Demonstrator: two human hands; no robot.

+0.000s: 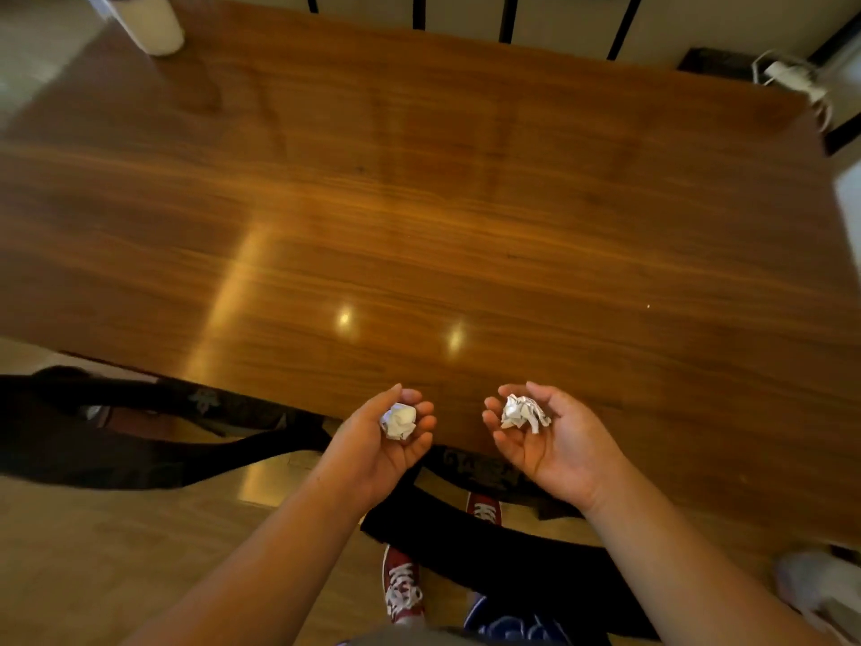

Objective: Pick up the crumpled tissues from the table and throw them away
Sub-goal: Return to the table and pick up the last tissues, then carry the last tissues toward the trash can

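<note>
White crumpled paper sat in each of my palms: my left hand (382, 435) cupped one tissue ball (398, 421) with fingers curled loosely round it, and my right hand (550, 440) lay half open, palm up, cradling a second tissue wad (524, 412). Two tissues in all, one per hand. Both hands hovered over the near edge of the wooden table (419, 202).

The white cylinder (148, 21) and white device (797, 81) beyond the table are blurred, unidentifiable.
</note>
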